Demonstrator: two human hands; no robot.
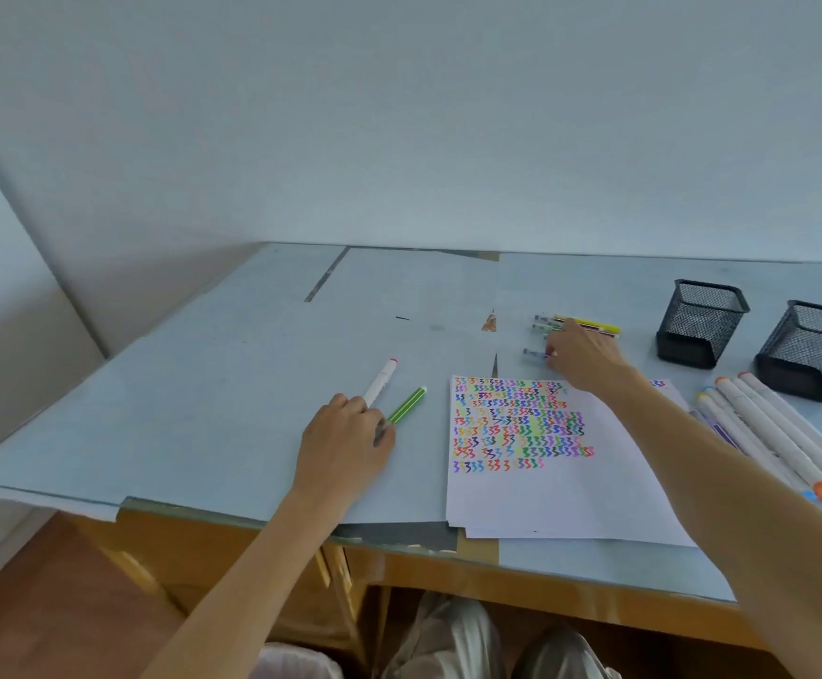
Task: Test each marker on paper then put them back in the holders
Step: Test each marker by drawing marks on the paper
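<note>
The left hand [345,433] lies knuckles-up on the pale blue desk [203,384], its fingers curled over the near ends of a white-barrelled marker with a red tip [380,382] and a thin green-and-white striped marker [406,406]. Both point away toward the wall; whether the fingers truly pinch them or only rest on them cannot be told from this angle. They sit apart from the rest, which suggests a small pile of their own.

The right hand [582,357] reaches past the top edge of the white paper sheet covered in rows of multicoloured squiggles [521,492] and comes down on a loose cluster of thin markers, a yellow one among them [587,324], lying side by side on the desk. Its fingertips touch that cluster (how tightly they close on any one barrel is hidden by the back of the hand).

The paper lies square in front of the person, within easy reach of either hand, and its upper half is already full of test marks. To its right a row of fat white markers with coloured caps [781,443] lies fanned on the desk. Behind them stand two black wire-mesh holders [703,323], near each other; no marker shows above either rim, so the putting back looks not yet begun.
</note>
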